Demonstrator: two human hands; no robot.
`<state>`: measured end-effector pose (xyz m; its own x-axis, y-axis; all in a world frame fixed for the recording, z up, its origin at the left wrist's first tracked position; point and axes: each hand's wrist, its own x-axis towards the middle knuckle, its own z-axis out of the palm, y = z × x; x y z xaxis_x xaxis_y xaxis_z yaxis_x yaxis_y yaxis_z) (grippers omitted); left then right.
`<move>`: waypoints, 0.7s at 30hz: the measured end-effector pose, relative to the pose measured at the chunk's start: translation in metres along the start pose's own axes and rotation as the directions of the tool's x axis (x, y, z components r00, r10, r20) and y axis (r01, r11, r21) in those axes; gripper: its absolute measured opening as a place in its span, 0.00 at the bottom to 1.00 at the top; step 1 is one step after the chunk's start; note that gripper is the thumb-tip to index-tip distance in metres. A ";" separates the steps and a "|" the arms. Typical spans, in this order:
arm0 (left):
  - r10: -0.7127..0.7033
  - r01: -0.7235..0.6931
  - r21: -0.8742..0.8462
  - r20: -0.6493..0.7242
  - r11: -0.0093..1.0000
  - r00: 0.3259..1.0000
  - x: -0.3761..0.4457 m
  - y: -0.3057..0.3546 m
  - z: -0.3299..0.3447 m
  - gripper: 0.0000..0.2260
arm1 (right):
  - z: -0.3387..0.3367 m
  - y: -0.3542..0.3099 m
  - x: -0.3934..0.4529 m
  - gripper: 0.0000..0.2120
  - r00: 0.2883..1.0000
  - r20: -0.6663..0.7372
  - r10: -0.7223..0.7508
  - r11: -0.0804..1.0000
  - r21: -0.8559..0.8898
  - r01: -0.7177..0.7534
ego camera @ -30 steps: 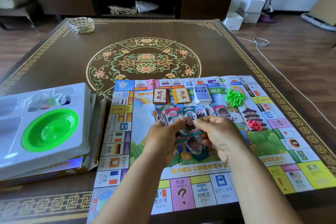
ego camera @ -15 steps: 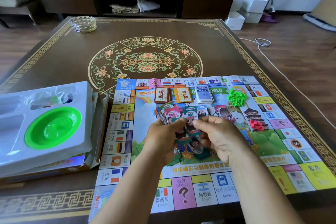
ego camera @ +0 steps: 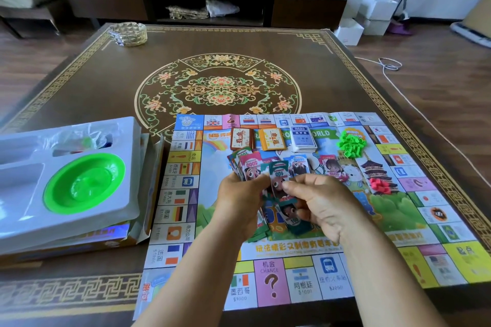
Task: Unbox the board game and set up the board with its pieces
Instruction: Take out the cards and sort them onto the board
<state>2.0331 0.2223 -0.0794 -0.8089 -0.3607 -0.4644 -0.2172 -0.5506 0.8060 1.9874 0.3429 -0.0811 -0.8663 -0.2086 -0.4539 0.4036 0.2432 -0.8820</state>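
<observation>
The board is lying unfolded on the tabletop, with three card decks, a heap of green houses and some red pieces already sitting on it; the left hand is gripping a fanned bundle of paper money, fingers curled around its lower part; the right hand is pinching one green 100 note between thumb and fingers, just beside the fan. These notes are looking thin, light and floppy, probably a little slippery against each other; I am judging it safer to take each one near an edge and slide it off, not pull hard. The box insert with a green bowl is resting to the left of the board.
</observation>
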 end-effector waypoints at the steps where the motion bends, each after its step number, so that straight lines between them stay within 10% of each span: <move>1: 0.001 -0.001 0.003 -0.001 1.000 1.000 0.000 0.000 0.000 0.05 | 0.001 -0.001 0.000 0.04 1.000 0.002 0.001 1.000 0.004 -0.001; 21: -0.018 0.020 -0.094 0.018 0.995 1.000 0.000 0.003 0.000 0.01 | 0.003 -0.003 0.002 0.04 0.999 -0.022 0.034 0.995 0.098 -0.032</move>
<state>2.0326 0.2204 -0.0772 -0.8146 -0.3366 -0.4723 -0.1810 -0.6261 0.7584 1.9855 0.3388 -0.0794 -0.8582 -0.1796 -0.4809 0.4580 0.1554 -0.8753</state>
